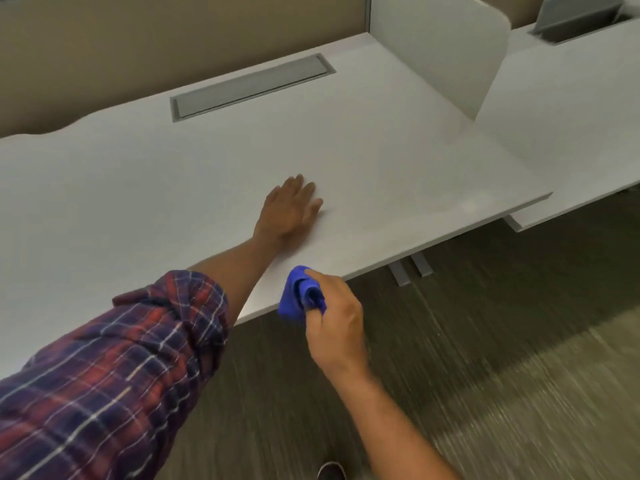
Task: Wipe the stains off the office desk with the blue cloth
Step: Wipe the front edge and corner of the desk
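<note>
The white office desk point(138, 188) fills the upper left of the head view. My left hand point(289, 209) lies flat on its top near the front edge, fingers straight, holding nothing. My right hand point(336, 323) grips the bunched blue cloth point(298, 296) right at the desk's front edge, with the cloth partly over the edge and partly over the floor. No stain shows clearly on the desk surface.
A grey cable-tray lid point(249, 86) is set into the desk at the back. A white divider panel point(446, 46) stands at the right, with a neighbouring desk point(568, 109) beyond it. Grey carpet point(502, 323) and desk legs point(410, 268) lie below.
</note>
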`<action>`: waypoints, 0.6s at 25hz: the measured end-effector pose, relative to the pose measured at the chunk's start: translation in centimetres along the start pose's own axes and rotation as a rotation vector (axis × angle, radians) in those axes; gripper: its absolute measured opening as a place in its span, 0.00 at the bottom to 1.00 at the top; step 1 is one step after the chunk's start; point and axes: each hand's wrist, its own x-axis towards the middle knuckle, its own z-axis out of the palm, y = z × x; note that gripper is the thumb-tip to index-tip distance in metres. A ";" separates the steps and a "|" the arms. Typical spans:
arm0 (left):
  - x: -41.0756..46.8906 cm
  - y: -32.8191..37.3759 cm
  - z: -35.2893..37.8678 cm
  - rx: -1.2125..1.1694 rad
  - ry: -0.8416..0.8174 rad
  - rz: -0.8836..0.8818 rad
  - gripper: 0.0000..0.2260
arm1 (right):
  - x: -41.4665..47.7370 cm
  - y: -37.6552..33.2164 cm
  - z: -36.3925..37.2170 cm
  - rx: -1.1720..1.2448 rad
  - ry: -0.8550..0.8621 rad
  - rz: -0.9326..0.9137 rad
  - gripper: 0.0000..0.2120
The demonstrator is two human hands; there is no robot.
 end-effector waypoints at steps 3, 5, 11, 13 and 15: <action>-0.5 0.1 0.1 -0.023 -0.006 -0.010 0.28 | 0.5 2.2 -4.4 -0.015 0.489 0.191 0.16; -0.8 -0.1 0.0 -0.051 -0.006 -0.004 0.31 | 1.5 3.3 -5.4 -0.061 0.601 0.352 0.16; -0.5 -0.2 0.4 -0.064 0.004 -0.001 0.32 | 2.1 0.9 1.6 0.039 0.523 0.360 0.19; -0.5 -0.2 0.4 -0.077 0.005 -0.011 0.32 | 1.4 -0.1 3.3 0.067 0.480 0.428 0.20; -0.5 0.0 0.3 -0.092 -0.003 -0.013 0.31 | 0.1 -1.3 4.7 0.061 0.397 0.451 0.20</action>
